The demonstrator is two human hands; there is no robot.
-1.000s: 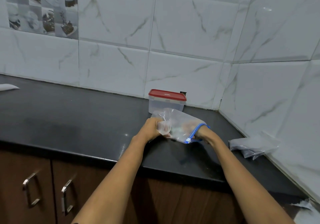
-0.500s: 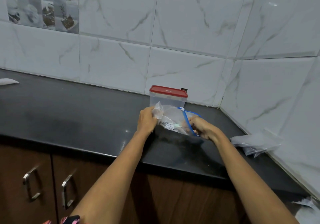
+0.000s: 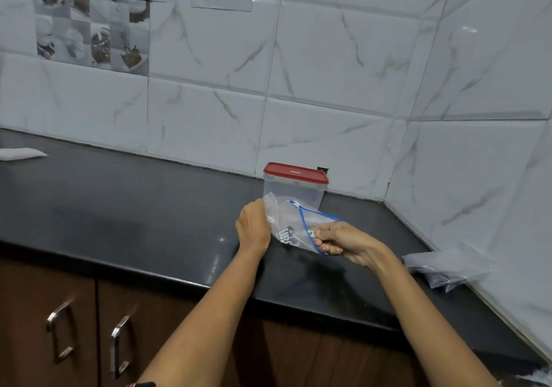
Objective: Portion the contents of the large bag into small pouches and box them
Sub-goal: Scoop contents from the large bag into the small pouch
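On the counter (image 3: 149, 207), the bag (image 3: 294, 225) lies just before the box (image 3: 294, 189); pouches (image 3: 445, 267) lie well right of the box.

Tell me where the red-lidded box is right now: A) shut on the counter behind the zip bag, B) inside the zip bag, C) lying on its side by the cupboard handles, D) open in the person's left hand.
A: the box stands upright on the counter by the wall, red lid on, just behind the zip bag that both hands hold.

The clear bag (image 3: 294, 225) shows blurred print — unreadable — and the left hand (image 3: 253, 227) hides its fingers.
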